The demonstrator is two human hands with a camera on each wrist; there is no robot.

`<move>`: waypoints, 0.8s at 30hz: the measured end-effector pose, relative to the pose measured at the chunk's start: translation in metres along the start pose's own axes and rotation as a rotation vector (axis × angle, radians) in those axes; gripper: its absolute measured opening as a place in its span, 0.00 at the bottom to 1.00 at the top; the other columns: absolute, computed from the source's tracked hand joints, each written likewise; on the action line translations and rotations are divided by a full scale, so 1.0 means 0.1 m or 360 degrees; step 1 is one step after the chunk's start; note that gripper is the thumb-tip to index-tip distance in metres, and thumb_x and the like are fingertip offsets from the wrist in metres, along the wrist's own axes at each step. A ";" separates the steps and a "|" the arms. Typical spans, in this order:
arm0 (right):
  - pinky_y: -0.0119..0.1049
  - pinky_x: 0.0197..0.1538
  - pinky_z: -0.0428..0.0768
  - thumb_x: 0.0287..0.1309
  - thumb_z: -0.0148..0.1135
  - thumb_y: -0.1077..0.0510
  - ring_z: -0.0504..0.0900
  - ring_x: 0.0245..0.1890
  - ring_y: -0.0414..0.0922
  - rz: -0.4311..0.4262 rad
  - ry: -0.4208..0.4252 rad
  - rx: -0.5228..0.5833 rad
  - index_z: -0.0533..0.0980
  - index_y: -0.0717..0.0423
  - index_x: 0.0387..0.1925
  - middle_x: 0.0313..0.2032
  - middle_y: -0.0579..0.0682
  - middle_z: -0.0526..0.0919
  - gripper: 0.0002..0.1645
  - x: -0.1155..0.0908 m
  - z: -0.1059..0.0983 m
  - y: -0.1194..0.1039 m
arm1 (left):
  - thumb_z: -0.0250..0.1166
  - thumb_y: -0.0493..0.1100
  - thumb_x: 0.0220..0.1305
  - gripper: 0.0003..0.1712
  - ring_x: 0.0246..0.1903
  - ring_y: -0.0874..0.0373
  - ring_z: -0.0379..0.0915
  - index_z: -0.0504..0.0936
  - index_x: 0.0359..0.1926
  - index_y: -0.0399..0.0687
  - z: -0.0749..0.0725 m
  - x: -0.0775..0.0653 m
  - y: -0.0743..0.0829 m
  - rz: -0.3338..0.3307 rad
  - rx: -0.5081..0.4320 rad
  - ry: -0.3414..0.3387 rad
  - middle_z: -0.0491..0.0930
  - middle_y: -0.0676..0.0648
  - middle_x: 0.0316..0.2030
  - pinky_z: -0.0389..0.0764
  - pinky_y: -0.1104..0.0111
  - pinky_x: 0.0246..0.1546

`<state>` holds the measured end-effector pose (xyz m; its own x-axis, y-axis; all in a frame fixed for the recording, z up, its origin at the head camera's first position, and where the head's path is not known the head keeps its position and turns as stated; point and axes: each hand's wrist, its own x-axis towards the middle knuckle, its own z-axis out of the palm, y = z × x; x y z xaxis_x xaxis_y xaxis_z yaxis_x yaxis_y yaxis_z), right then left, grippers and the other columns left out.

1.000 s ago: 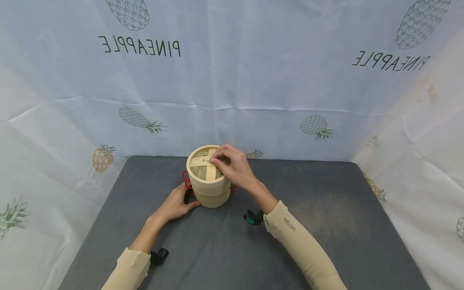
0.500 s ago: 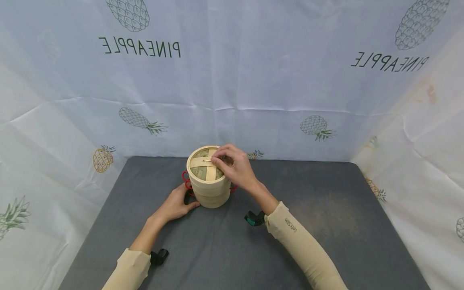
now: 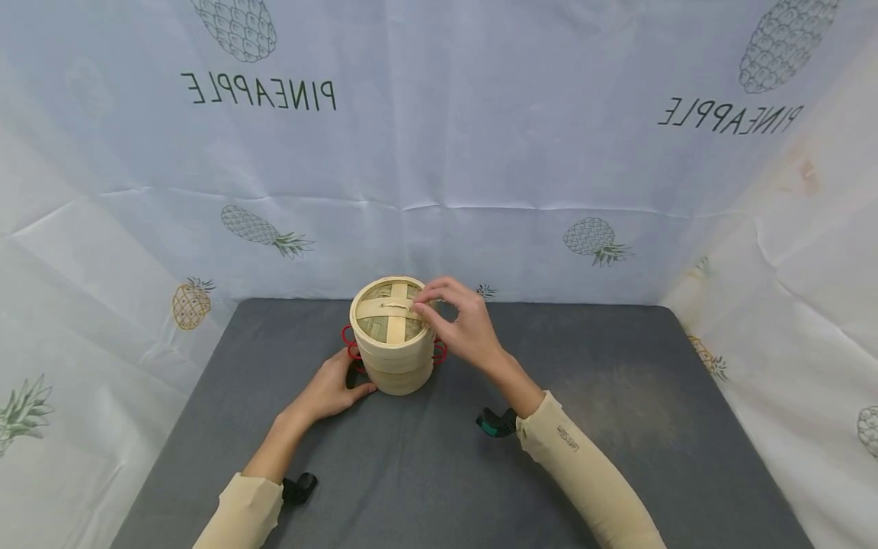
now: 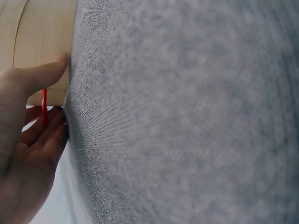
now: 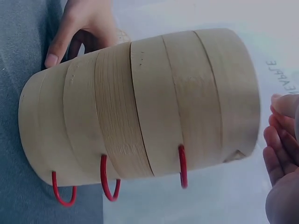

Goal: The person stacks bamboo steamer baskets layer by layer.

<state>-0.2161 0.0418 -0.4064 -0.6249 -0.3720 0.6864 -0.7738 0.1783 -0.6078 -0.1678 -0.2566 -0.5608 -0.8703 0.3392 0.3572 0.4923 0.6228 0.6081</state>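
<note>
A bamboo steamer (image 3: pixel 396 364) stands upright toward the back of the table, its woven lid (image 3: pixel 376 325) on top. Low on its left side, my left hand (image 3: pixel 332 389) grips it, the thumb on the front wall and the fingers around the side by a red ring handle (image 4: pixel 44 107). My right hand (image 3: pixel 464 326) hovers at the lid's right edge, thumb and fingers loosely bent, holding nothing. A gap shows between those fingers and the lid in the right wrist view. The lid's small loop (image 3: pixel 394 306) is visible. Stacked tiers (image 5: pixel 154 102) show from the side.
The dark grey table (image 3: pixel 590 473) extends around the steamer. Behind it hangs a pale curtain (image 3: pixel 480 152) with pineapple prints, close to the table's back edge. Red ring handles (image 5: pixel 110 184) stick out from the steamer's sides.
My right hand has let go of the lid's loop and moved slightly right, exposing more of the lid. The left hand and the steamer stay in place.
</note>
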 end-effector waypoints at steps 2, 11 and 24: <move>0.45 0.53 0.87 0.68 0.74 0.63 0.88 0.46 0.50 -0.0002 0.0009 0.0001 0.89 0.60 0.42 0.45 0.55 0.89 0.04 -0.04 -0.06 -0.01 | 0.81 0.53 0.64 0.38 0.47 0.49 0.83 0.77 0.69 0.45 0.00 0.00 0.02 -0.0001 0.0007 0.0006 0.84 0.40 0.53 0.85 0.56 0.45; 0.40 0.58 0.86 0.62 0.77 0.68 0.87 0.48 0.49 0.0046 0.0064 -0.0107 0.89 0.56 0.41 0.45 0.53 0.88 0.07 -0.31 -0.34 -0.03 | 0.82 0.53 0.63 0.41 0.49 0.50 0.83 0.75 0.71 0.49 0.02 -0.03 -0.12 0.0004 0.0048 -0.0009 0.83 0.42 0.55 0.85 0.55 0.46; 0.35 0.54 0.85 0.60 0.78 0.70 0.87 0.47 0.48 0.0119 0.0061 -0.0182 0.89 0.57 0.40 0.44 0.52 0.89 0.09 -0.63 -0.54 0.03 | 0.81 0.50 0.64 0.42 0.50 0.47 0.82 0.73 0.74 0.47 -0.14 -0.11 0.05 -0.0040 0.0074 -0.0007 0.82 0.38 0.58 0.84 0.51 0.47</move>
<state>-0.1850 0.1151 -0.4301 -0.6832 -0.3190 0.6569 -0.7302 0.3076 -0.6100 -0.1552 -0.2668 -0.5520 -0.8824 0.3260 0.3393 0.4693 0.6633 0.5830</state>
